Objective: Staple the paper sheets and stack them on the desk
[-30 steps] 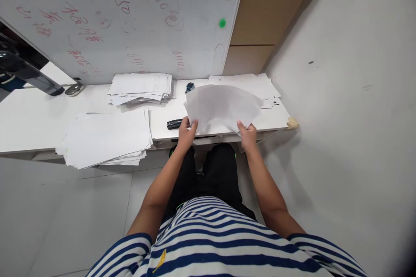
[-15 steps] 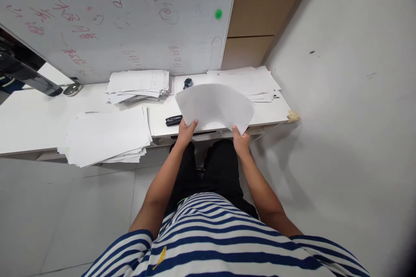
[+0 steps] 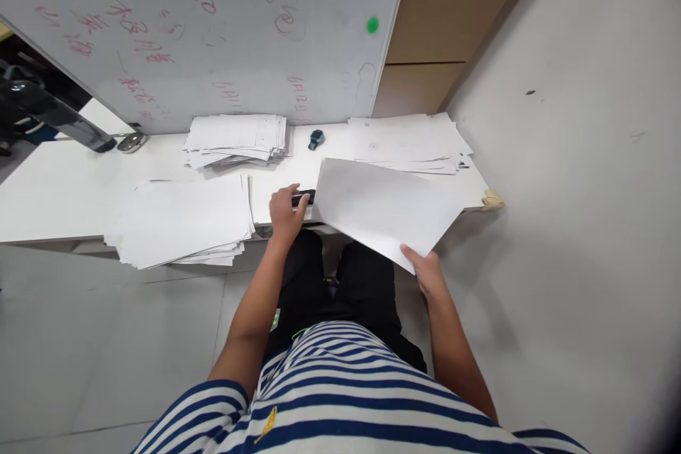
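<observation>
The left hand (image 3: 286, 218) lies over a black stapler (image 3: 308, 197), or something very like one, with the thumb on one side and the fingers on the other; I can't tell whether they have tightened on it. The right hand's (image 3: 428, 272) fingers are clamped on the near corner of a blank white paper (image 3: 380, 198), thumb on top. Whether that is a single sheet or several, I can't make out.

My guess is that the step in hand is taking up the stapler while the other hand minds the paper. The next move seems to call for a firm left grip and a lift clear of the paper's left edge, which comes just beside the stapler.

The paper juts past the front edge of the desk (image 3: 32, 191), over the person's legs, so only the right hand steadies that side. Behind it, a spread of papers (image 3: 401, 136) takes up the far right corner, close to the wall (image 3: 574, 177), leaving little room there. A watch (image 3: 316, 139) sits farther back. Leftward, a front stack (image 3: 181, 216) overhangs the edge, and a back stack (image 3: 234, 133) stands near the whiteboard (image 3: 213, 35); bare desk opens up beyond both.
</observation>
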Demonstrator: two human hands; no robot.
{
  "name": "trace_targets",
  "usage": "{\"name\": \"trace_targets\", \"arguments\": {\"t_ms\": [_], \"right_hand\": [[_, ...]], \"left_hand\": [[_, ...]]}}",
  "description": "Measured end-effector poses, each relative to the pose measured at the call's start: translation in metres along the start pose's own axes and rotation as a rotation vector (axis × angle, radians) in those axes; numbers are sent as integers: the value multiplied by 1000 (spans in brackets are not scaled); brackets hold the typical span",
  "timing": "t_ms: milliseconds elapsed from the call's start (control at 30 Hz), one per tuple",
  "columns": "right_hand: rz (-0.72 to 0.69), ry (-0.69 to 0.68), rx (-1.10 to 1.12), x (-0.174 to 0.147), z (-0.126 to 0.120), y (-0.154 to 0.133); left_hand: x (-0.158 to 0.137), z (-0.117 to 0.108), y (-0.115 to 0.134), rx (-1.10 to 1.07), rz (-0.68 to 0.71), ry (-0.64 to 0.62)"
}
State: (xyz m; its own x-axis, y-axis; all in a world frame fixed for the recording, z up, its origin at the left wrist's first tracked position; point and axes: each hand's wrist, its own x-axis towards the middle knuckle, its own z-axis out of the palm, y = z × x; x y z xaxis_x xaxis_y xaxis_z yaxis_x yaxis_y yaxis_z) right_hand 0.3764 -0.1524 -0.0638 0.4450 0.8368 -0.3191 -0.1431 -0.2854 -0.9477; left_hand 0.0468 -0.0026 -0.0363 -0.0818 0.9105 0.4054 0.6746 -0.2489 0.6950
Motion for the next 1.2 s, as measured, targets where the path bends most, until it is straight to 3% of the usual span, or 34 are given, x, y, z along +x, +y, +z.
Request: {"name": "trace_targets", "arguments": {"t_ms": [100,200,633,800,933,1067,1133,1200], "right_hand": [[106,-91,60,-8,-21,7],[173,-117,69,-9,-32,11],[164,-161,86,-7,-20,4],[201,-266,46,-9,-6,0],[214,-306,40,-8,-3,2],[268,-328,49,-6,-4,6],[275,-311,46,-5,-4,5],[264,-258,43,-4,-3,3]], "left_hand": [[8,-10,-24,243,60,-149],[9,-8,-40,296,51,-210],[5,-11,-45,157,18,-189],[4,-8,-48,158,80,-227],[11,-22,-47,53,72,-360],[37,-46,-32,-132,-105,-546],[55,-47,-19,-197,-183,-478],[72,-34,-5,-190,-179,-331]]}}
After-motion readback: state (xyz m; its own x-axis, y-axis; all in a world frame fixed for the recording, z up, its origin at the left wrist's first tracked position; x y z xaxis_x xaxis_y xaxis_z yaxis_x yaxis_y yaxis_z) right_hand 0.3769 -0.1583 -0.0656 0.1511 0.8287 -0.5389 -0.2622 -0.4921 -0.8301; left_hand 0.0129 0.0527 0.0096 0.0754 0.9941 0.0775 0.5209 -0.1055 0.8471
